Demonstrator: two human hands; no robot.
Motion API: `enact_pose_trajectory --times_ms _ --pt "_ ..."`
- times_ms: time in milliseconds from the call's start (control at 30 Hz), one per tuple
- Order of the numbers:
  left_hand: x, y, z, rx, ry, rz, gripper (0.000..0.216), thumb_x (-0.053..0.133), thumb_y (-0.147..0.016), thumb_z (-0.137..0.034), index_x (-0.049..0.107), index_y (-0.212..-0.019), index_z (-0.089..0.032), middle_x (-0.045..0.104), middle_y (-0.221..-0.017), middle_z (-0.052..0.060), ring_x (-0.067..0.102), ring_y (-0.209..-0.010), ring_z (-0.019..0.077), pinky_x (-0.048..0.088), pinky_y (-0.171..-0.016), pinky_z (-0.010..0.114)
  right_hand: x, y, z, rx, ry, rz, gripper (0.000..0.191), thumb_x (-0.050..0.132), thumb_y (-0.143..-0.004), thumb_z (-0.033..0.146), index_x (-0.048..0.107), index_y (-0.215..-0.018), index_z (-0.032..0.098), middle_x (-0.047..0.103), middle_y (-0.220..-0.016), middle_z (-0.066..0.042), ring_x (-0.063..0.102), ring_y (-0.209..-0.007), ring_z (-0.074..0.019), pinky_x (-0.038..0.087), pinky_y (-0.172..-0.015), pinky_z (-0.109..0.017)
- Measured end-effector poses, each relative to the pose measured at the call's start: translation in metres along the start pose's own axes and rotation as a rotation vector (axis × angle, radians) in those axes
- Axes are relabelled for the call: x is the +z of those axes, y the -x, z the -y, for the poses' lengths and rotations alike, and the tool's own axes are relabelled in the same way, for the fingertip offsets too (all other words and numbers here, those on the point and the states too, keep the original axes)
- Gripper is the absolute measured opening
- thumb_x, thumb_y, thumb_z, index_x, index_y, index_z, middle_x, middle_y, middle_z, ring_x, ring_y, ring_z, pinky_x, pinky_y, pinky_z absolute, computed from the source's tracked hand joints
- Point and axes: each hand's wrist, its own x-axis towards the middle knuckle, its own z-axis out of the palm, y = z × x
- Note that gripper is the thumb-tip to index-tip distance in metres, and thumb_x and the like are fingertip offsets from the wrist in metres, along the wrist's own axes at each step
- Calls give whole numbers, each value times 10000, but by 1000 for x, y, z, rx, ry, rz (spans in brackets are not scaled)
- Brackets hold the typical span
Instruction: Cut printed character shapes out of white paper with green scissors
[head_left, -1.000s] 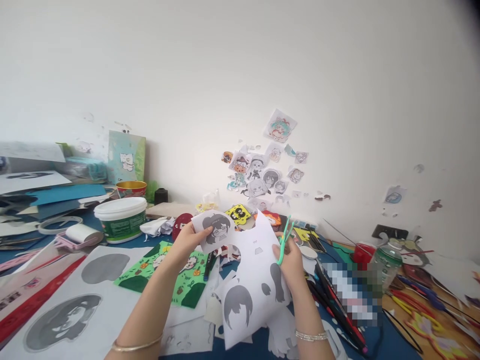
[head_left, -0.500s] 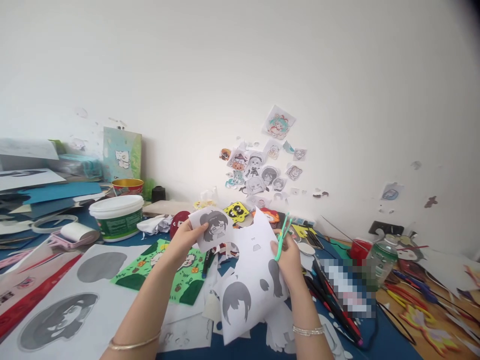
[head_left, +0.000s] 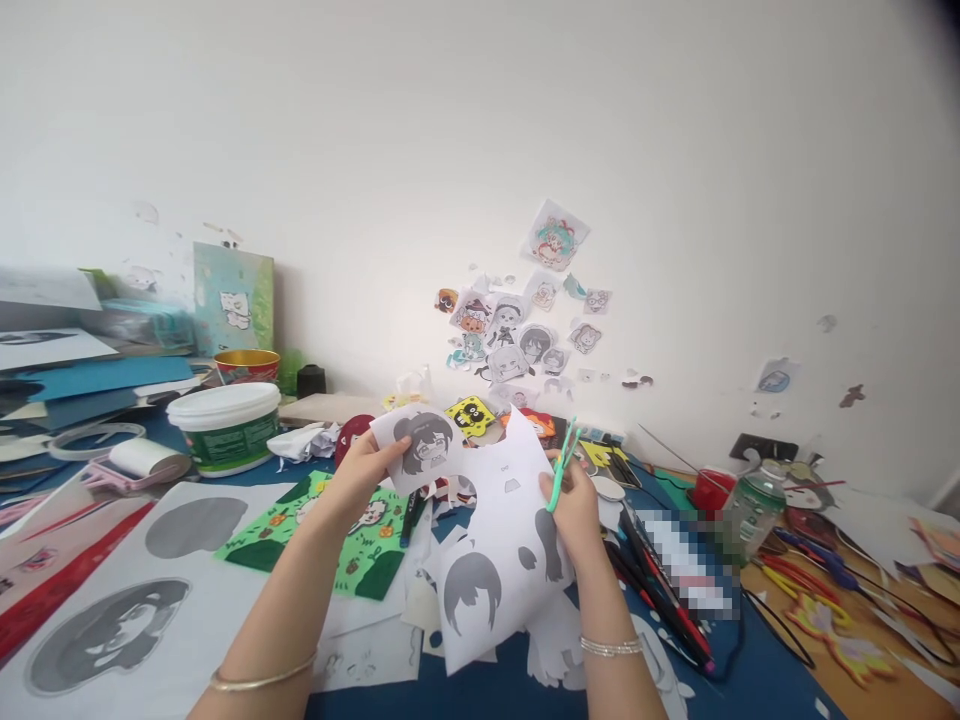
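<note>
My left hand (head_left: 358, 478) pinches a small paper cutout of a grey cartoon head (head_left: 420, 447), held up above the table. My right hand (head_left: 571, 508) is closed round green-handled scissors (head_left: 562, 464), whose tips point up. The same hand also grips a large white printed sheet (head_left: 499, 555) with grey hair shapes and cut-out holes; it hangs between my two hands. Both wrists wear thin bracelets.
A white tub with a green label (head_left: 224, 425) stands at the left, a green craft picture (head_left: 322, 530) and big grey prints (head_left: 120, 625) lie in front. Pens (head_left: 660, 590), a red cup (head_left: 710, 490) and a bottle (head_left: 750, 505) crowd the right. Stickers (head_left: 517, 335) cover the wall.
Both hands with the cutout, sheet and scissors have shifted slightly left and up in view as the camera drifted; the grips are unchanged.
</note>
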Motion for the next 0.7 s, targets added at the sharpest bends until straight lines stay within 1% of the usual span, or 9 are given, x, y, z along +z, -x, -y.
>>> enact_pose_trajectory --times_ms 200,367,600,700 --pt "-1 -3 2 -1 36 9 422 707 -579 -386 617 -931 -171 689 -869 79 629 -796 240 510 -619 295 0 -2 -6 11 -39 -59 272 561 -664 262 553 -926 189 609 -825 -43 575 -763 -222 447 -673 -305" --pt "-4 -5 6 10 53 50 413 695 -606 -386 616 -961 -191 682 -930 67 629 -811 221 517 -654 282 0 -3 -6 26 -46 -63 246 554 -675 261 548 -913 198 609 -865 -48 566 -784 -215 443 -681 -298" --pt "-4 -4 5 32 55 65 413 683 -627 -376 607 -993 -200 672 -962 68 622 -851 232 523 -683 296 0 -3 -2 59 -55 -89 237 556 -655 265 544 -883 198 581 -746 -29 556 -711 -210 443 -629 -295" --pt "-5 -5 6 24 43 60 402 683 -628 -376 612 -986 -206 673 -955 61 622 -843 230 527 -664 288 0 -3 0 62 -37 -103 240 558 -641 267 552 -869 193 583 -742 -31 552 -714 -209 442 -638 -295"
